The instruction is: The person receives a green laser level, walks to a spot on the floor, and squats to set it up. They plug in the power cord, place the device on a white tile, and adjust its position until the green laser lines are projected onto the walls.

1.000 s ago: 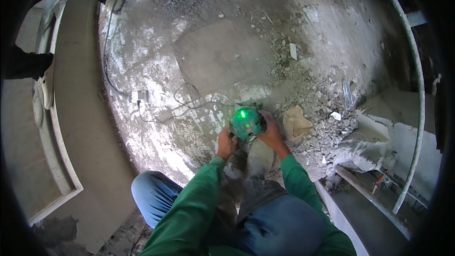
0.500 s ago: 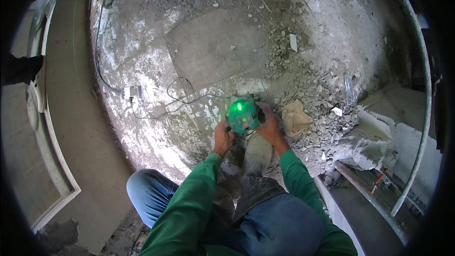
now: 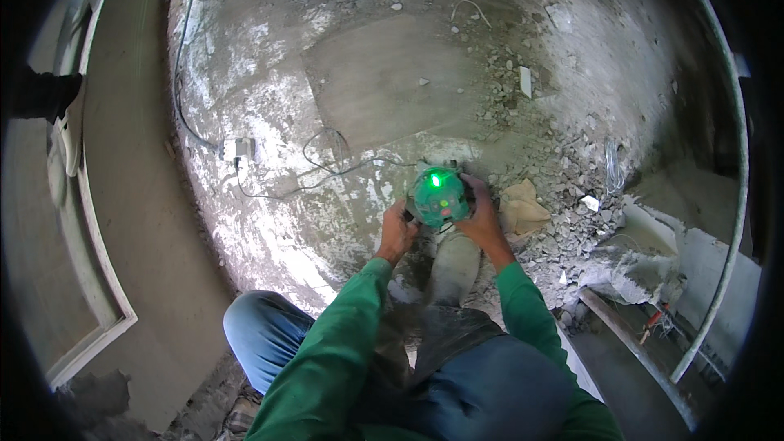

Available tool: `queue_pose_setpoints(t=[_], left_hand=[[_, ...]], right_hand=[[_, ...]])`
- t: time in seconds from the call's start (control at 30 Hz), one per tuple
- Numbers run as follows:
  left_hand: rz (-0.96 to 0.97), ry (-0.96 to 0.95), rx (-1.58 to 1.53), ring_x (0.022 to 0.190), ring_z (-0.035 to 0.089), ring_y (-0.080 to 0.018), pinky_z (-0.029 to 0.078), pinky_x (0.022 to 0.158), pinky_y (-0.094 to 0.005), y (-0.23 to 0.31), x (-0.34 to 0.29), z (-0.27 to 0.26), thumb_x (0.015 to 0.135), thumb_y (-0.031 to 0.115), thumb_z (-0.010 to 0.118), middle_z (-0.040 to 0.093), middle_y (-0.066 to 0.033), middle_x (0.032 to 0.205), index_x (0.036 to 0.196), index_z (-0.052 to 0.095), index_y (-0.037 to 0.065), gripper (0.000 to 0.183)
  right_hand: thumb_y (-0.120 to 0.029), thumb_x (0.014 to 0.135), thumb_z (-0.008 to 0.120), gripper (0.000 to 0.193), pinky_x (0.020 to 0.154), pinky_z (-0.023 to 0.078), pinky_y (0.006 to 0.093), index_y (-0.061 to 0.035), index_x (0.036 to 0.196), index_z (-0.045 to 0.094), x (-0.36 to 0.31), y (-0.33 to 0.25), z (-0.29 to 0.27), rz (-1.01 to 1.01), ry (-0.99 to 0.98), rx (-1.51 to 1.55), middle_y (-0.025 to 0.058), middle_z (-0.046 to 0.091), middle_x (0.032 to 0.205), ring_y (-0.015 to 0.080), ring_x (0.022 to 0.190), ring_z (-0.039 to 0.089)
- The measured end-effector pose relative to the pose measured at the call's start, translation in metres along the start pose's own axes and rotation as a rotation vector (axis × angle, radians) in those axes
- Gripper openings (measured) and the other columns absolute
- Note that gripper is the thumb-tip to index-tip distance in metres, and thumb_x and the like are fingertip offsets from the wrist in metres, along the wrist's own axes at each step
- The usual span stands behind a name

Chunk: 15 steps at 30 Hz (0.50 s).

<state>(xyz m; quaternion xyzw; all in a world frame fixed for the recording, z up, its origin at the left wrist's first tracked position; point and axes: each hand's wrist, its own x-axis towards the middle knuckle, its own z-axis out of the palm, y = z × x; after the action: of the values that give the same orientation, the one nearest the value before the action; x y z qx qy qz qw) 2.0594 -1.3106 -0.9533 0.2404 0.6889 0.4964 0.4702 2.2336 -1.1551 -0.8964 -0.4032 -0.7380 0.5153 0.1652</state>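
Head view: both hands (image 3: pixel 398 233) (image 3: pixel 483 220) grip a green-lit device (image 3: pixel 439 196).

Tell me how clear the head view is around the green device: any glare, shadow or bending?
Head view: the green device glows brightly on top, washing out detail there; left hand and right hand on its sides are evenly lit and fairly sharp. Pale floor patches look overexposed. The grey pipe bows with fisheye distortion; the rim is black.

The floor (image 3: pixel 384 90) was bare grey concrete, streaked with white dust. Rubble (image 3: pixel 572 188) lay heaped toward the right, near a broken concrete block (image 3: pixel 637 273). A thin cable (image 3: pixel 327 167) trailed across to a small white box (image 3: pixel 242 149). A plastered wall (image 3: pixel 139 220) stood at left.
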Motion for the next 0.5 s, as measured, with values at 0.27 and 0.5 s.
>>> queue_pose_setpoints(t=[0.27, 0.5], left_hand=[[0.147, 0.404, 0.471, 0.092, 0.073, -0.0322, 0.058, 0.088, -0.0396, 0.033, 0.003, -0.056, 0.087, -0.003, 0.066, 0.074, -0.0177, 0.104, 0.116, 0.075, 0.003, 0.031], [0.065, 0.025, 0.255, 0.119, 0.067, -0.0431, 0.054, 0.105, -0.0463, 0.071, -0.006, -0.038, 0.082, 0.0, 0.075, 0.069, -0.0233, 0.13, 0.142, 0.063, 0.006, 0.062]], right_hand=[[-0.008, 0.09, 0.083, 0.071, 0.092, 0.057, 0.0372, -0.0049, 0.154, 0.054, -0.053, 0.008, -0.039, 0.231, 0.011, -0.099, 0.0156, 0.068, 0.132, 0.0246, 0.111, 0.069], [-0.003, 0.09, 0.079, 0.06, 0.094, 0.056, 0.0399, -0.0022, 0.147, 0.059, -0.048, -0.02, -0.025, 0.288, 0.065, -0.027, 0.0166, 0.069, 0.128, 0.0269, 0.11, 0.07]])
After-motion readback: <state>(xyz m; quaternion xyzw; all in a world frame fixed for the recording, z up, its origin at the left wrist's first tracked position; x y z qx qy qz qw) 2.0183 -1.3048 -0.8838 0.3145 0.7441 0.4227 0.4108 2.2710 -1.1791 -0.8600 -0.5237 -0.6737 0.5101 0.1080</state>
